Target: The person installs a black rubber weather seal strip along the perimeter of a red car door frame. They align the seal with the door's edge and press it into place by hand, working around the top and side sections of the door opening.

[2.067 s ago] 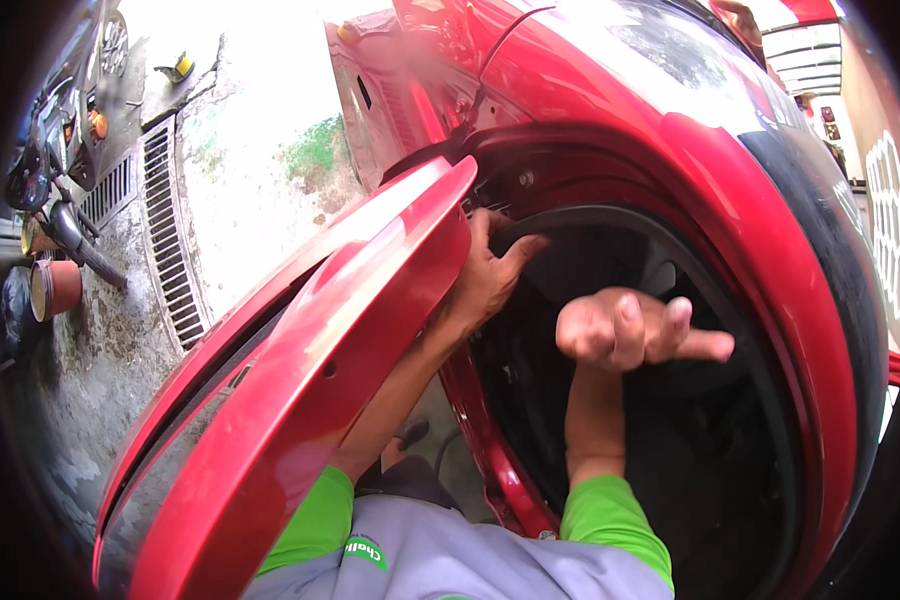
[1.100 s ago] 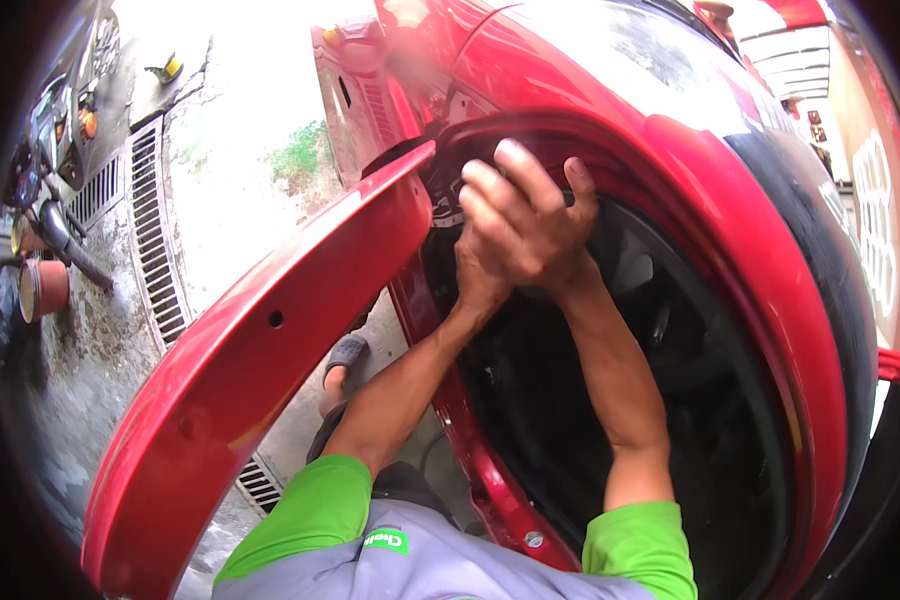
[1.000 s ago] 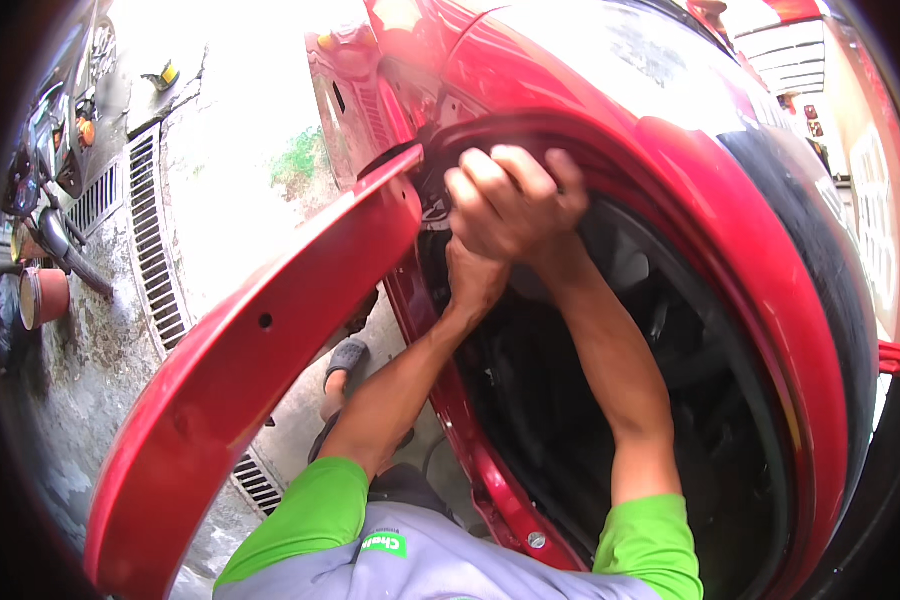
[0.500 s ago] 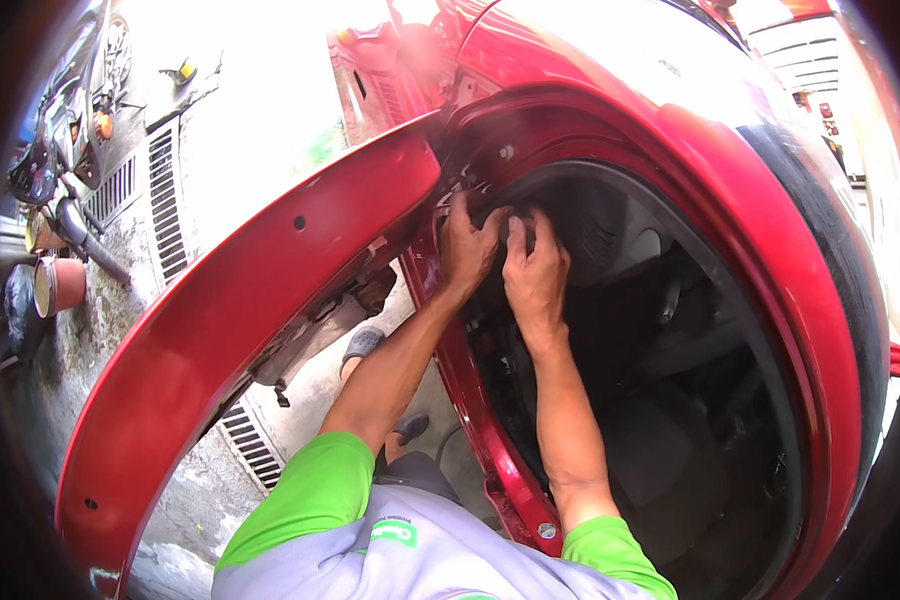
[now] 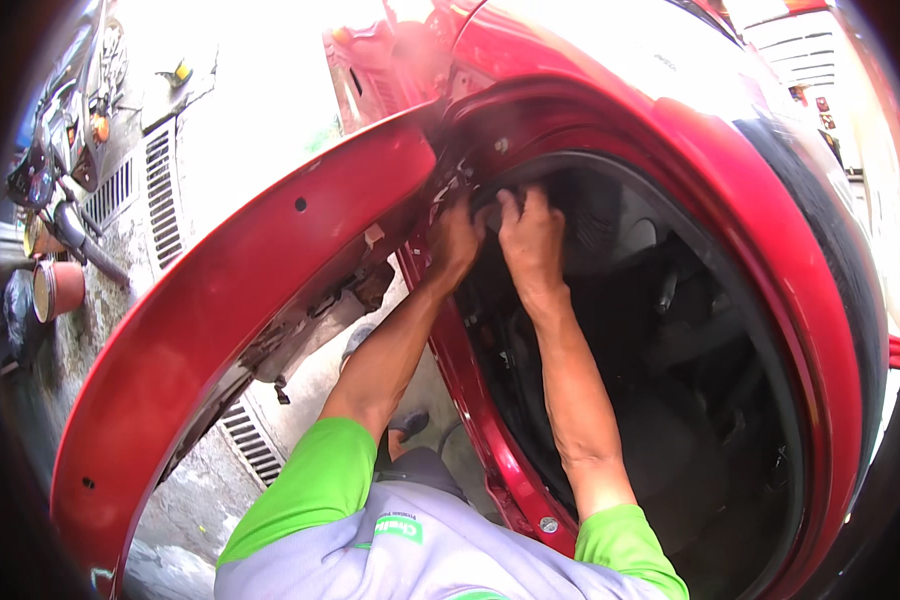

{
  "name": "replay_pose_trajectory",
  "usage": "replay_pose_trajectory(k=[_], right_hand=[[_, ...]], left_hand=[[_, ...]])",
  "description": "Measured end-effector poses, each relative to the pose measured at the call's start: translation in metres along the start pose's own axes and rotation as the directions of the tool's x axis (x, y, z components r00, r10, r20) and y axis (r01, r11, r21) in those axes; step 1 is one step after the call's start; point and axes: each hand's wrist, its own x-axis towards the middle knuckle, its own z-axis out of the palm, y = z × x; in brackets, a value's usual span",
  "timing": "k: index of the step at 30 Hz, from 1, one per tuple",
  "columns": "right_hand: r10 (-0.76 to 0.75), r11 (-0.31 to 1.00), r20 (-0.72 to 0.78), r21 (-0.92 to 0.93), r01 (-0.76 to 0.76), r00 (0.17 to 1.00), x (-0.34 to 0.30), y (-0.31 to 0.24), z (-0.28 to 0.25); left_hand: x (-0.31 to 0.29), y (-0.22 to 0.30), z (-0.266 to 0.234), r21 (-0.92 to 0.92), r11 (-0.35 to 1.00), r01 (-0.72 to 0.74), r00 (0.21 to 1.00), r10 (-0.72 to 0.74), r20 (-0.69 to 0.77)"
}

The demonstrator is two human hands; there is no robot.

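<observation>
At the front corner of a red car's door opening, both my hands work close together beside a black rubber door seal (image 5: 580,157). My left hand (image 5: 456,243) is at the red door frame next to the hinge side, its fingers bent and blurred in shadow. Just to its right, my right hand (image 5: 533,240) has its fingers curled inward at the dark edge of the opening. Whatever the fingertips of either hand hold is dark and hidden. The red car door (image 5: 260,265) stands swung out on my left, its inner side showing bare metal and loose parts.
The dark car interior (image 5: 660,400) lies right of my arms, and the red door sill (image 5: 480,410) runs below them. At far left are a parked motorcycle (image 5: 65,200), a reddish bucket (image 5: 60,288) and a floor grate (image 5: 163,190). Another grate (image 5: 250,440) shows under the door.
My right hand has shifted slightly up and left, its fingers more curled. The left hand has turned and moved a little lower, deeper into shadow. The view has shifted slightly.
</observation>
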Motion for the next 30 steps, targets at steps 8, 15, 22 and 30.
replay_pose_trajectory(k=[8, 15, 22, 30], right_hand=[[0.111, 0.993, 0.053, 0.038, -0.113, 0.992, 0.006, -0.007, 0.002], [0.234, 0.671, -0.6, 0.669, 0.319, 0.765, -0.054, -0.011, -0.054], [0.681, 0.168, -0.713, 0.376, 0.911, 0.169, 0.075, -0.106, -0.122], [0.395, 0.365, -0.891, 0.375, 0.852, 0.223, 0.082, -0.064, -0.076]], left_hand=[[0.002, -0.037, 0.042, -0.191, 0.976, 0.101, 0.994, -0.094, 0.047], [-0.014, -0.011, -0.009, -0.391, 0.842, 0.372, 0.924, -0.295, 0.243], [-0.1, -0.005, -0.074, -0.122, 0.988, 0.098, 0.911, -0.04, 0.411], [-0.208, -0.091, -0.18, 0.417, 0.888, 0.194, 0.605, -0.443, 0.662]])
